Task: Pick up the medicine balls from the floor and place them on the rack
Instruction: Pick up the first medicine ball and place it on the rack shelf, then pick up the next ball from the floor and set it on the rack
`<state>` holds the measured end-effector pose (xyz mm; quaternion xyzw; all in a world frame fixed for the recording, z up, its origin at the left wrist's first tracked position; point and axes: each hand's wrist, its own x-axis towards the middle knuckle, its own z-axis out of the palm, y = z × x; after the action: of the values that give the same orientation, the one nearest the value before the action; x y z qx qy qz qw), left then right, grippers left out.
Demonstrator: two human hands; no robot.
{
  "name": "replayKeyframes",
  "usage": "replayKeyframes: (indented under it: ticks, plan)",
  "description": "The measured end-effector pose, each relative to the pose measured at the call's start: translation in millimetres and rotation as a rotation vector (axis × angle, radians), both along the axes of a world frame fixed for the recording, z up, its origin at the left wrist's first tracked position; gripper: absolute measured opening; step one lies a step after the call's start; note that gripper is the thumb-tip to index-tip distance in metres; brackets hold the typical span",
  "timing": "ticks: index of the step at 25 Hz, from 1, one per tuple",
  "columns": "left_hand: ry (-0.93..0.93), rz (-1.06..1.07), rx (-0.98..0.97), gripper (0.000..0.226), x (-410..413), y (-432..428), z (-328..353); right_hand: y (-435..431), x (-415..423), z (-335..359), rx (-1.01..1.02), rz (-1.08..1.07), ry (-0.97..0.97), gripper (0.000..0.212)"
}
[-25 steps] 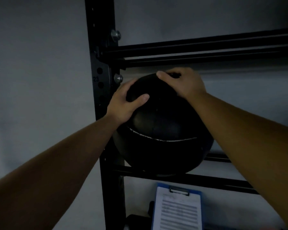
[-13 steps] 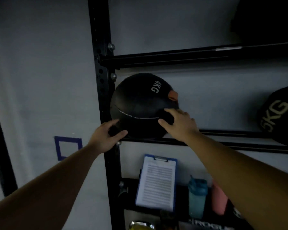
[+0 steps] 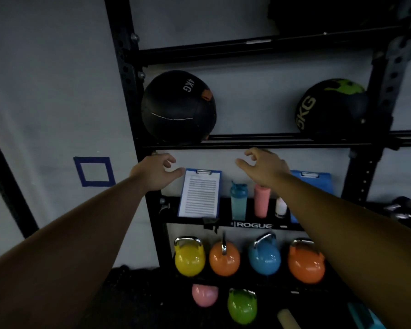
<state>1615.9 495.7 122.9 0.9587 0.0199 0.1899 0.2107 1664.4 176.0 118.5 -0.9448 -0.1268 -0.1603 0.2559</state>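
Note:
A black 4KG medicine ball (image 3: 178, 108) rests on the rails of the black rack (image 3: 259, 143), at the left end against the upright. A second black ball marked 5KG with green patches (image 3: 330, 108) sits at the right end of the same shelf. My left hand (image 3: 156, 170) hangs below the shelf rail, under the 4KG ball, fingers curled apart and holding nothing. My right hand (image 3: 262, 166) is level with it to the right, also empty with spread fingers. Neither hand touches a ball.
Below the shelf stand a clipboard (image 3: 199, 193), a teal bottle (image 3: 239, 200), a pink bottle (image 3: 261, 200) and a second blue clipboard (image 3: 311, 179). Several coloured kettlebells (image 3: 223, 257) fill the lower rows. A blue tape square (image 3: 94, 172) marks the wall at left.
Both hands have let go of the 4KG ball and dropped below the shelf rail. The view has pulled back, showing the 5KG ball and the lower shelves.

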Motion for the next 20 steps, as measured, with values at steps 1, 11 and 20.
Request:
replayKeyframes:
  ticks: [1,11,20]
  plan:
    - [0.004,-0.017,0.009,0.077,-11.3,-2.5,-7.0,-8.1,-17.1,-6.5,-0.014,-0.031,0.011,0.06]
    - [0.149,-0.225,-0.007,0.069,-144.5,20.2,-100.3,63.1,-183.9,-109.7,0.014,-0.146,0.209,0.069]
    - [0.311,-0.247,-0.065,0.077,-204.4,30.1,-207.0,96.8,-261.4,-230.5,0.029,-0.171,0.375,0.061]
